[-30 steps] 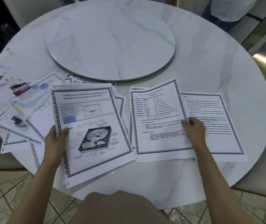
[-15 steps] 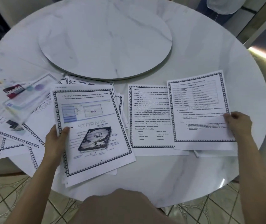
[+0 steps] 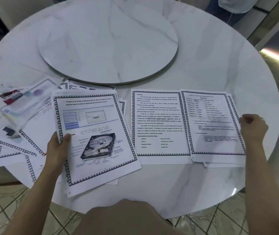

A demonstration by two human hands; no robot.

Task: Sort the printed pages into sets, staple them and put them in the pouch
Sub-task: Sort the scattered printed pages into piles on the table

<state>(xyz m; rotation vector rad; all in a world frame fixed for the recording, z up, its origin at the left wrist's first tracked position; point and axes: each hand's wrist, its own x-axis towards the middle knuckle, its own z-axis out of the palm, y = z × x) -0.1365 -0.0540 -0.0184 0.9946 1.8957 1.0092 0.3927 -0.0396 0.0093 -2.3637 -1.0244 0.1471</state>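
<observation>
Pages (image 3: 38, 128) overlap at left, beneath a blurred clear pouch (image 3: 25, 106).

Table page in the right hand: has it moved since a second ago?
Yes. Against the turntable, the table page slid right, off the text page it had covered; the right hand grips its right edge.

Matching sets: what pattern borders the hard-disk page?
Border of small dark squares on white; head view.

Table page (image 3: 210, 122) just R of text page (image 3: 159, 122)
</observation>
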